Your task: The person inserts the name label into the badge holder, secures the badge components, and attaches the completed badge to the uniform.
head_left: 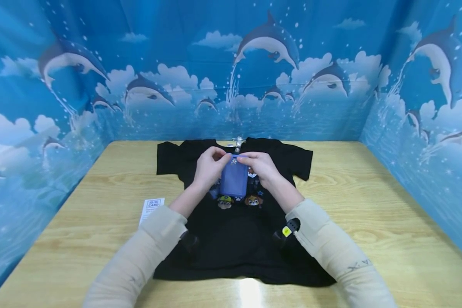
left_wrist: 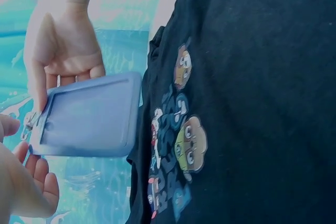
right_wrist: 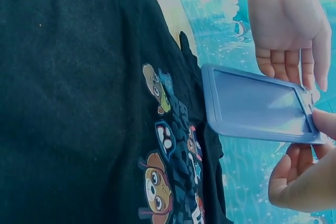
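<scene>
- Cardholder (head_left: 234,179), blue, was pinched at top corners by left hand (head_left: 209,167) and right hand (head_left: 262,167)
- black shirt (head_left: 238,244) lay under cardholder
- white card (head_left: 150,208) lay left of cardholder

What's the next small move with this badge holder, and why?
I'd probably move the right hand to the clear strap clip while the left hand steadies the blue badge holder: both hands pinch its top edge, and the clip shows ungripped by the neckline of the black T-shirt in the head view.
</scene>
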A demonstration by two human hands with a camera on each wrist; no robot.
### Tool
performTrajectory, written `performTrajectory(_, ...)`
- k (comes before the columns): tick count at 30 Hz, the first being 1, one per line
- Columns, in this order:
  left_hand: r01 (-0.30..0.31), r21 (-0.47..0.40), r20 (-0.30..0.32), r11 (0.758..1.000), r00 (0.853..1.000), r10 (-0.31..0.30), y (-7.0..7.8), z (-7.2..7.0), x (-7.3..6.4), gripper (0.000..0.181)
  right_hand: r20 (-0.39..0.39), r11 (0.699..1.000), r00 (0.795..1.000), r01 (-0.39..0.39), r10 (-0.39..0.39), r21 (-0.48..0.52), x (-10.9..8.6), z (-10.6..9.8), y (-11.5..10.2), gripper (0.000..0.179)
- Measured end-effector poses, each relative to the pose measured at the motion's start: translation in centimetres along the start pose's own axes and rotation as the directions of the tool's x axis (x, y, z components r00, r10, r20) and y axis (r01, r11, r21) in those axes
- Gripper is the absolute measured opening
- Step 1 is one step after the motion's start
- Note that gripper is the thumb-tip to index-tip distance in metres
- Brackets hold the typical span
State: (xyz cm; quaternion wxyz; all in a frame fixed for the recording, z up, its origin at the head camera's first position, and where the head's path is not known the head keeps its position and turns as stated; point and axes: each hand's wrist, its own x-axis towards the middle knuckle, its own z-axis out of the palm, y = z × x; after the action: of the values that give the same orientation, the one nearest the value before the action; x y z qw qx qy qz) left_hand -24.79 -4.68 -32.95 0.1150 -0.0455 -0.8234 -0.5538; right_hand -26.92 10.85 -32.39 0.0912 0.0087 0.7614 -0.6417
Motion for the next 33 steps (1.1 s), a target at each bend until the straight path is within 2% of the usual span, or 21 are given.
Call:
performTrajectory(4,0.011,0.000,0.032,1.000,0.999,-0.011,0.1,-0.4,0.7,0.026,0.021,1.000,1.000,0.003,-0.003,-0.012,-0.1,-0.2,-0.2,0.029)
performTrajectory(7,0.038,-0.010,0.085,0.999,0.996,-0.037,0.3,-0.5,1.2,0.029,0.048,1.000,0.999,0.010,-0.008,-0.027,-0.2,-0.2,-0.2,0.029)
performTrajectory(12,0.093,-0.015,0.192,0.996,0.977,-0.089,0.4,-0.6,1.4,0.028,0.109,0.996,0.994,0.022,-0.013,-0.082,-0.2,-0.1,-0.1,0.031)
performTrajectory(15,0.097,0.020,0.218,0.995,0.971,-0.099,0.3,-0.7,1.4,0.025,0.134,0.993,0.991,0.033,-0.018,-0.116,-0.3,-0.1,0.0,0.031)
performTrajectory(19,0.097,0.075,0.213,0.992,0.971,-0.111,0.4,-0.7,1.4,0.022,0.152,0.991,0.988,0.034,-0.014,-0.129,-0.3,-0.1,0.0,0.031)
performTrajectory(24,0.084,0.112,0.194,0.990,0.975,-0.104,0.5,-0.5,1.4,0.020,0.157,0.995,0.988,0.013,0.003,-0.098,-0.3,-0.2,0.1,0.030)
performTrajectory(33,0.147,0.057,0.083,0.987,0.985,-0.151,0.2,-0.8,1.5,0.019,0.171,0.994,0.984,-0.025,0.043,-0.107,-0.4,-0.5,0.4,0.028)
